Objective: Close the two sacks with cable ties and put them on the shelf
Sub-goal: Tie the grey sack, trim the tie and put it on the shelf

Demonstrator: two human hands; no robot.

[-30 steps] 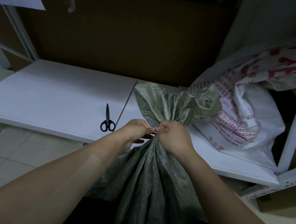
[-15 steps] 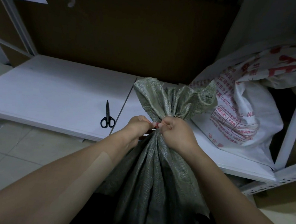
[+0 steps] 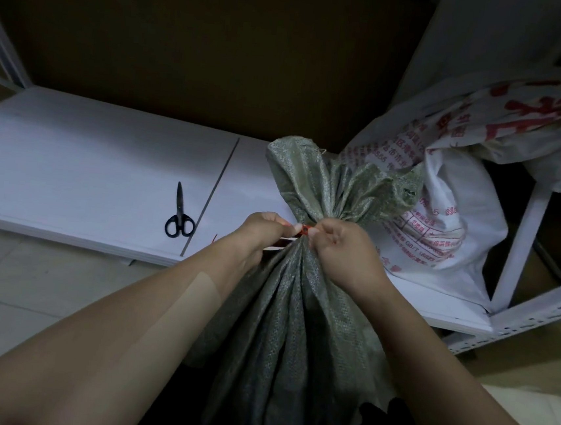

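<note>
The person is cinching a red cable tie [image 3: 304, 230] round the gathered neck of the green sack [image 3: 300, 317], which stands on the floor before the shelf [image 3: 88, 166]. Left hand [image 3: 263, 233] pinches the tail; right hand [image 3: 340, 249] pinches the head. The white sack [image 3: 455, 201] already lies on the shelf. Next, probably, pull tight.

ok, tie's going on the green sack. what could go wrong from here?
1. Both hands, left and right, pinch the red tie at the bunched neck of the green sack; a slip of either grip could let the neck loosen.
2. The tie sits close under the flared top, so it might ride off.
3. The white sack already fills the shelf's right end, crowding placement.
</note>
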